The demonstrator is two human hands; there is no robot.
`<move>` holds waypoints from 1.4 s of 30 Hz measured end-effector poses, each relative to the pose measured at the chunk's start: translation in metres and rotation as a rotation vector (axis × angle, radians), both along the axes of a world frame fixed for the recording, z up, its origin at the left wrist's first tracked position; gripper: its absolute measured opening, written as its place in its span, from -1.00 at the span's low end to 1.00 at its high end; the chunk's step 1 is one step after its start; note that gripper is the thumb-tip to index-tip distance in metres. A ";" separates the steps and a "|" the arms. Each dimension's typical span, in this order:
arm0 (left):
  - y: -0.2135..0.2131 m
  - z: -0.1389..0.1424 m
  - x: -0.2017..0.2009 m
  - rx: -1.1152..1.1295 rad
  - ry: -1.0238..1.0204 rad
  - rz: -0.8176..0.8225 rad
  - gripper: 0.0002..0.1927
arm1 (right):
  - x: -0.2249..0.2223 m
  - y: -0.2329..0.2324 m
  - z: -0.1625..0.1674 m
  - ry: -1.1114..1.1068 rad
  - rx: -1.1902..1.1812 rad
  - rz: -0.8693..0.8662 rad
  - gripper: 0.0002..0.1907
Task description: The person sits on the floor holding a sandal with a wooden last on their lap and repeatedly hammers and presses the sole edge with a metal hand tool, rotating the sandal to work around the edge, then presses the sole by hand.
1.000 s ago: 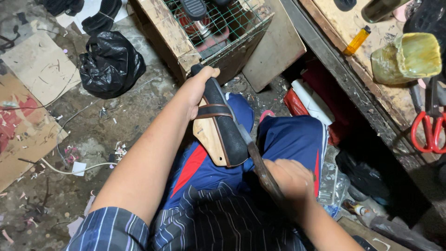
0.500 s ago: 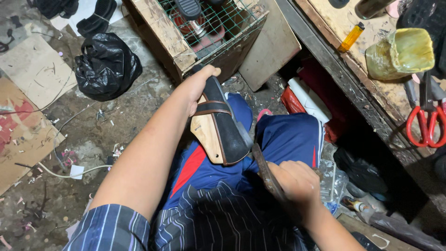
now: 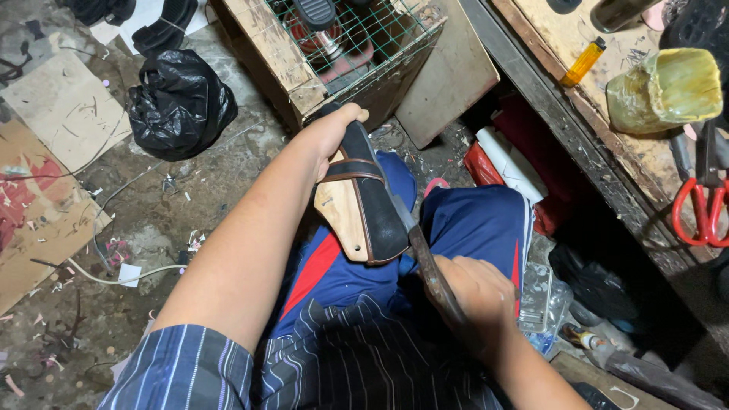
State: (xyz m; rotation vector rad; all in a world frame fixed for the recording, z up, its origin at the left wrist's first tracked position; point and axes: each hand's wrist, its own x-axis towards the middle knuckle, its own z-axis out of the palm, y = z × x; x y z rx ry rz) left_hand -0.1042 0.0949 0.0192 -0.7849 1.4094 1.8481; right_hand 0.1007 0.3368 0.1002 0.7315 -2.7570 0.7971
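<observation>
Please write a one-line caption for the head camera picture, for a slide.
Seated person's left hand steadies a black shoe upper on a wooden last while the right hand works a metal tool against it.

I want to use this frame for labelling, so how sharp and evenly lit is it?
Head view: the shoe and left hand are sharp and well lit; the right hand on the knife is slightly soft; deep shadow under the bench hides detail; edges bend from a wide lens.
</observation>
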 end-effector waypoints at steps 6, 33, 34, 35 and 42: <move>0.003 0.004 0.002 0.013 0.007 0.030 -0.70 | 0.001 0.000 0.001 -0.038 -0.038 -0.003 -0.83; 0.001 0.005 0.005 0.007 0.110 0.060 -0.68 | -0.004 -0.013 0.002 -0.021 -0.060 -0.005 -0.84; 0.001 0.004 0.005 -0.003 0.104 0.052 -0.68 | -0.004 -0.013 0.001 -0.027 -0.068 0.003 -0.84; 0.001 0.004 0.006 -0.011 0.098 0.045 -0.67 | -0.004 -0.012 0.000 -0.068 -0.043 -0.012 -0.87; 0.001 0.010 0.004 0.018 0.097 0.084 -0.68 | 0.014 0.011 0.002 -0.586 0.204 -0.107 -0.87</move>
